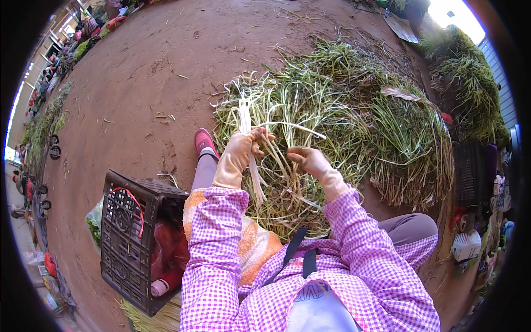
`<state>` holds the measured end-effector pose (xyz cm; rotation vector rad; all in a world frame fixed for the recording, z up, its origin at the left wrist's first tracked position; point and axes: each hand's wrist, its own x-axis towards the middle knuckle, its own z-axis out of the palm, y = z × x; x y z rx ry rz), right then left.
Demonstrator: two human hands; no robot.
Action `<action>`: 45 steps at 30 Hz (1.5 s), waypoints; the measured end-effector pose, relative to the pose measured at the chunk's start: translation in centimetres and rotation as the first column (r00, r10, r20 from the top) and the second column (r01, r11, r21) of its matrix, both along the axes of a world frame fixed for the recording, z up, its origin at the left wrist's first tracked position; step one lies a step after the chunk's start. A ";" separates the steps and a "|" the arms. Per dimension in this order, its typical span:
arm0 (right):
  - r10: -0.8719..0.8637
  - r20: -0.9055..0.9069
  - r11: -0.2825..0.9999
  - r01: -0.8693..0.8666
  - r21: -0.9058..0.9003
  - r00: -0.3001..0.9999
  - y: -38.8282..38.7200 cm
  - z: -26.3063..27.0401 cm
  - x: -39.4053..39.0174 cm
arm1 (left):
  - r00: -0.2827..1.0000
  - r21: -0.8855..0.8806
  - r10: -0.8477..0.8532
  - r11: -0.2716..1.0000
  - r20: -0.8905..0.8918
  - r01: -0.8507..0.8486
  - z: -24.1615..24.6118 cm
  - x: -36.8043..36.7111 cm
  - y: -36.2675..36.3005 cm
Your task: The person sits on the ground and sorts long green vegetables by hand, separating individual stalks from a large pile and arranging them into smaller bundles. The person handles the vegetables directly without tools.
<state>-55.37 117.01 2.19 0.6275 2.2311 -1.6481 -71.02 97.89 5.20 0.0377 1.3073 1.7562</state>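
My left hand, in a tan glove with bare fingertips, is closed around a bundle of pale stalks. Their white ends point away from me, and pale strands hang below the fist. To its right, my gloved right hand is slightly blurred, with its fingers bent close to loose stalks; whether it pinches one is not clear. Both hands are above a wide heap of green, long-leaved stalks on the ground. A striped orange and white towel lies over my lap.
A black plastic crate lies on its side at my left, with red bags and a pink bottle inside. Pale green stalks lie beside it. Another dark crate and a tall green pile are at the right.
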 end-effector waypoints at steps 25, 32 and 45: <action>0.258 0.690 0.820 -0.531 0.214 0.676 0.6 -5.4 12.0 | 0.987 -0.204 0.136 0.967 -0.083 -0.150 -0.6 -0.5 -0.2; -0.061 0.001 0.897 0.055 0.439 0.998 -0.4 -0.1 4.1 | 0.995 -0.213 0.035 0.976 -0.091 -0.054 0.3 1.2 0.9; -0.494 0.052 0.642 0.405 -0.651 0.868 -1.9 -2.1 -4.5 | 0.978 -0.158 -0.181 0.974 -0.107 0.163 -0.8 3.2 1.7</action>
